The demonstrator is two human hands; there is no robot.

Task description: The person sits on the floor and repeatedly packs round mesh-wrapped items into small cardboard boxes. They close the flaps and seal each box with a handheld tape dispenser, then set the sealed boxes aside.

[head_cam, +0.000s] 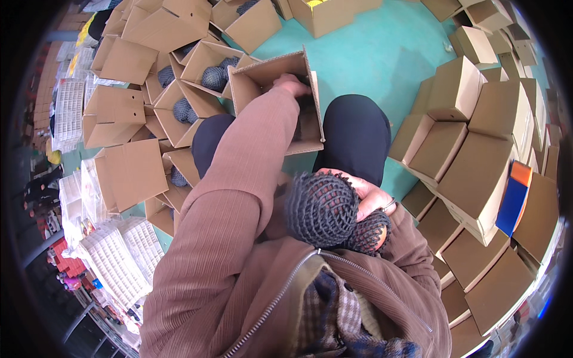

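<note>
My left hand (pixel 291 85) reaches into an open cardboard box (pixel 250 91) that stands between my knees. The box hides its fingertips, and whether they hold anything does not show. Against my right thigh, my right hand (pixel 371 197) grips dark grey netted bundles. The larger netted bundle (pixel 324 210) is rounded, with reddish colour showing through the mesh. A smaller netted bundle (pixel 369 232) hangs below my fingers, and something orange shows through its side. A ring is on one finger of this hand.
At left, open cardboard boxes (pixel 188 121) hold similar dark netted bundles (pixel 215 78). Stacked cardboard boxes (pixel 474 170) line the right side, with a blue and orange object (pixel 515 197) on them. White plastic crates (pixel 121 255) stand lower left. The floor (pixel 358 53) is green.
</note>
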